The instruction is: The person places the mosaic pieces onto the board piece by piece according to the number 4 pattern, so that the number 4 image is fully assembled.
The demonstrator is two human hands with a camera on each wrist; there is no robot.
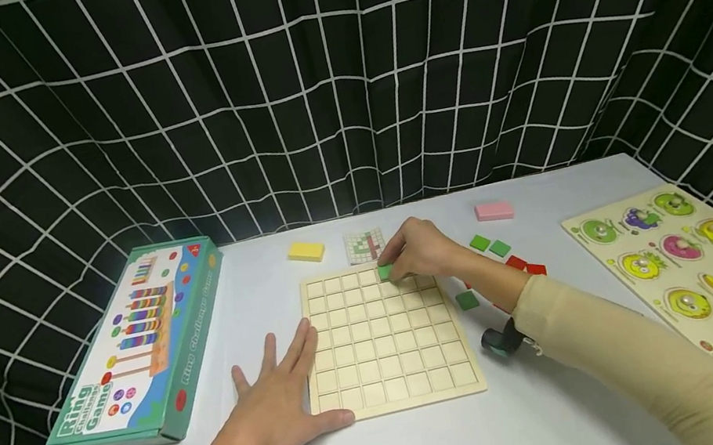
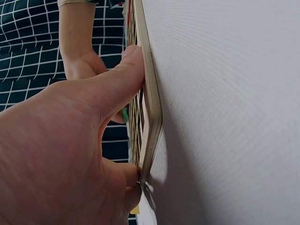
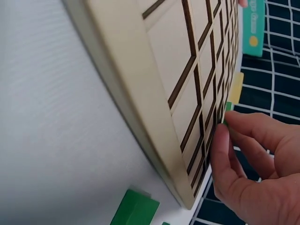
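A pale wooden board (image 1: 385, 347) with a grid of square recesses lies on the white table in the head view. At its far row my right hand (image 1: 420, 249) pinches a small green square tile (image 1: 384, 272) between thumb and fingers. The right wrist view also shows this tile (image 3: 228, 107) at the fingertips, low over the grid or touching it. My left hand (image 1: 275, 408) rests at the board's near left corner, fingers spread and fairly straight. In the left wrist view, its thumb (image 2: 129, 70) lies on the board's edge. Just beyond the board is a small printed grid card (image 1: 361, 247).
Loose green tiles (image 1: 467, 301) and red tiles (image 1: 536, 269) lie right of the board, some partly behind my right arm. A yellow block (image 1: 307, 251) and a pink block (image 1: 494, 211) sit at the back. A game box (image 1: 134, 341) stands left; a fruit picture board (image 1: 689, 283) lies right.
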